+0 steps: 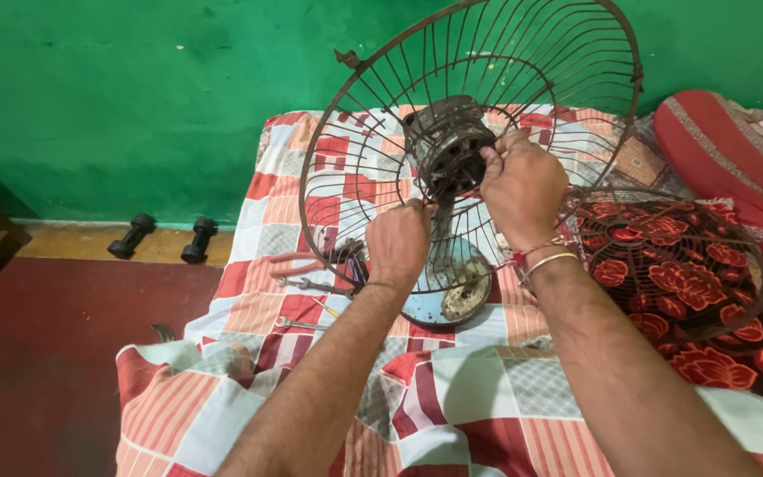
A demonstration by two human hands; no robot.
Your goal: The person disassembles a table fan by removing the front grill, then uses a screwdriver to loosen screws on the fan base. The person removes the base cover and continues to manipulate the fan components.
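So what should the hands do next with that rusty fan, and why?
Probably keep the left hand bracing the wire guard while the right hand turns whatever it grips on the motor hub. Both hands are already on the fan, and the wrenches lie unused on the checked cloth, so fingers seem enough.

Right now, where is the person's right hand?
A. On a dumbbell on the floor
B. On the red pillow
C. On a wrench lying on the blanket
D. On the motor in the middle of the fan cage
D: the right hand grips the dark motor at the centre of the rusty wire fan cage, far from the floor.
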